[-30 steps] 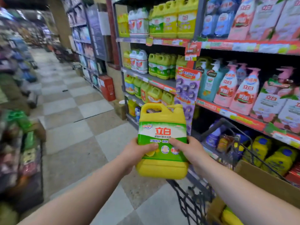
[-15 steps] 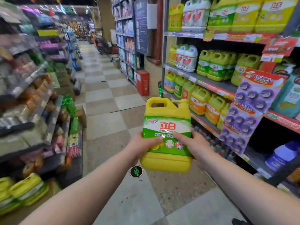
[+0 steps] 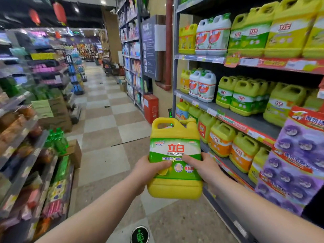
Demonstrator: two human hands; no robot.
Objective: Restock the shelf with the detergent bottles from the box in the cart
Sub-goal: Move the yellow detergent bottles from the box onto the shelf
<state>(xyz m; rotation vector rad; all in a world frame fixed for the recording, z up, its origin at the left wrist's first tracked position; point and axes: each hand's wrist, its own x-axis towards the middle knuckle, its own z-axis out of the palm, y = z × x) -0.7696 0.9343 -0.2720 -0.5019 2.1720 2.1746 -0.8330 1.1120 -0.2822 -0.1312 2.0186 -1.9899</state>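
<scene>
I hold a yellow detergent bottle (image 3: 175,188) with a green and white label upright in front of me, over the aisle floor. My left hand (image 3: 149,170) grips its left side, thumb across the label. My right hand (image 3: 204,168) grips its right side, thumb on the label too. The shelf unit (image 3: 245,120) on the right carries rows of similar yellow, green and white detergent bottles on several levels. The cart and its box are out of view.
A purple hanging product strip (image 3: 294,163) sticks out from the shelf at the right. A red box (image 3: 151,107) stands by the shelf's far end. Low racks (image 3: 35,155) of goods line the left. The checkered floor aisle (image 3: 105,123) runs ahead between them.
My view has swung left, away from the cart and down the aisle. The bottle stays held in both hands at about the same height; the cart has left the view.
</scene>
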